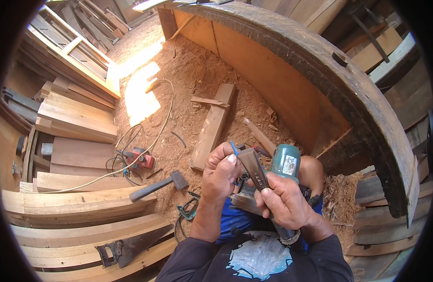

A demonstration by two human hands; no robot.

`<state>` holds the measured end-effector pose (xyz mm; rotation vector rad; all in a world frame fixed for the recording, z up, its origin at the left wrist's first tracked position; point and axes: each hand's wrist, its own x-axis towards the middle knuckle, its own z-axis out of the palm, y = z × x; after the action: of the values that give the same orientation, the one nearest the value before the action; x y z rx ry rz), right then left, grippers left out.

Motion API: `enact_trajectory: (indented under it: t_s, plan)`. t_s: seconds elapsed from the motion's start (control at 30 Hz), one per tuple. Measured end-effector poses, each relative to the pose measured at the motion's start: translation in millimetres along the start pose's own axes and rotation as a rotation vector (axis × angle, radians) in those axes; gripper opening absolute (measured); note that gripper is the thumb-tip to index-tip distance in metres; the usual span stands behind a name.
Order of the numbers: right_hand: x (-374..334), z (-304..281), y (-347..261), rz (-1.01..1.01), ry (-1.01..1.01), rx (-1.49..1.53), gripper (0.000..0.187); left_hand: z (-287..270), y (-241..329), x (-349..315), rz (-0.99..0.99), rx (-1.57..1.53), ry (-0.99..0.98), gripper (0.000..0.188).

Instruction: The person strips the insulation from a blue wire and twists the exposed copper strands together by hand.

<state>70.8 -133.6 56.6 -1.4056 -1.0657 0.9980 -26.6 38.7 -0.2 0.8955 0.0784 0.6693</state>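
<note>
My right hand (288, 199) is closed around a chisel (255, 169). Its broad, dark metal blade points up and left, and its handle end runs down below my fist. Beside the blade's tip, the fingers of my left hand (221, 171) are pinched together on a thin blue strip (234, 148), most of it hidden by the fingers. Whether the strip touches the blade, I cannot tell. Behind my right hand, a green power tool (286, 163) rests by my legs, its lower part partly covered by my hands.
Left of me, a hammer (161, 185) and a handsaw (127, 249) lie on stacked boards (80, 202). A corded red power tool (142, 159) and a wooden beam (211, 129) sit among sawdust. A large curved wooden panel (291, 89) arches across the right.
</note>
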Motion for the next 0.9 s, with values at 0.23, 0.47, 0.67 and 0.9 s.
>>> enact_trajectory:
  t_s: [0.23, 0.47, 0.67, 0.9]
  plan:
    - [0.6, -0.7, -3.0, -0.020, -0.016, 0.003, 0.036, -7.2, -2.5, 1.4, -0.047, -0.102, -0.018, 0.016]
    - [-0.9, -7.1, -1.3, -0.092, 0.100, 0.039, 0.031, 0.3, -10.8, -6.6, -0.215, 0.086, -0.138, 0.018]
    - [1.5, -16.9, -20.7, -0.078, 0.175, 0.014, 0.036, -11.7, -8.9, -0.6, 0.164, 0.322, -0.003, 0.013]
    - [3.3, -11.3, -20.8, -0.012, 0.155, 0.087, 0.042, -12.6, -7.3, -4.1, 0.266, 0.637, 0.240, 0.018]
